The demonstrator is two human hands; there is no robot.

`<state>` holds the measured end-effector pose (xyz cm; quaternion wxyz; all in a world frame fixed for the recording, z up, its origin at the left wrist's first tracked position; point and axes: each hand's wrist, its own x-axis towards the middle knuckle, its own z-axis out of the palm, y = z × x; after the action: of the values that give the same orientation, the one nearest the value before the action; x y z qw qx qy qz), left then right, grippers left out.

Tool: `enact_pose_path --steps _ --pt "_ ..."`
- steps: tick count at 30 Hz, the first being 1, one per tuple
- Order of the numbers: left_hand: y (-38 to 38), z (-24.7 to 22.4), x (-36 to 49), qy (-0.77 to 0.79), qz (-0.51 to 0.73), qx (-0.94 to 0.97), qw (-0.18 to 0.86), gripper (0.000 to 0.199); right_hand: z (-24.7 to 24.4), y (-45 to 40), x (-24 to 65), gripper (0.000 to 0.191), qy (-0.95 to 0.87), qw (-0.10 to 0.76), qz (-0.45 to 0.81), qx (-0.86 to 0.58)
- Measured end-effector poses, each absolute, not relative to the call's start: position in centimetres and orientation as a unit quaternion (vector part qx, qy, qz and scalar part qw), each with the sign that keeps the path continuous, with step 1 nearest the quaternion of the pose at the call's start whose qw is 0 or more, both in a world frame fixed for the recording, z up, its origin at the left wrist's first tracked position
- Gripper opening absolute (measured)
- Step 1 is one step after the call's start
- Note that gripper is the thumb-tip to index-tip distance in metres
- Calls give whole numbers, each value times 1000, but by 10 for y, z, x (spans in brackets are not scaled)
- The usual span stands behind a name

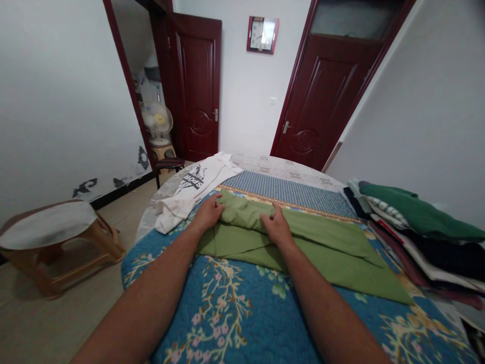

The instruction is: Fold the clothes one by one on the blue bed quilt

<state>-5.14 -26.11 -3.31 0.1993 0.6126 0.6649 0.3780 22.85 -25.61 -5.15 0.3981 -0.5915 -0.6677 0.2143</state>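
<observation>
A long green pair of trousers lies in lengthwise layers across the table, its wider end at the left. My left hand is closed on the fabric at the left end, thumb and forefinger at its far edge. Farther right, my right hand grips the upper layer near the middle, with thumb and forefinger showing and the other fingers partly hidden. Between the two hands the cloth is bunched into small creases. A lower green layer sticks out toward me.
A white printed shirt lies at the far left of the table. Stacked folded clothes stand at the right edge. Beneath is a blue floral quilted cover. A stool stands on the floor at left; a fan is behind.
</observation>
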Motion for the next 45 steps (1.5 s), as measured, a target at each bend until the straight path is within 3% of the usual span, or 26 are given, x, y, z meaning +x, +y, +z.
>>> enact_pose_path --steps 5,9,14,24,31,38,45 --pt "-261 -34 -32 708 355 601 103 50 -52 -273 196 65 -727 336 133 -584" --pt "-264 -38 -23 746 261 611 41 55 -53 -266 190 54 -726 305 115 -605" --pt "-259 -38 -33 773 219 595 16 41 -49 -249 211 46 -692 321 98 -639" --pt "-258 -41 -38 780 195 594 2 44 -52 -244 224 41 -677 270 87 -679" --pt "-240 -21 -50 700 231 671 84 54 -58 -244 227 44 -709 311 100 -625" --pt "-227 -18 -46 593 304 676 314 62 -58 -245 228 53 -712 306 94 -624" --pt "-227 -31 -44 647 285 669 229 72 -57 -244 222 60 -687 266 75 -672"
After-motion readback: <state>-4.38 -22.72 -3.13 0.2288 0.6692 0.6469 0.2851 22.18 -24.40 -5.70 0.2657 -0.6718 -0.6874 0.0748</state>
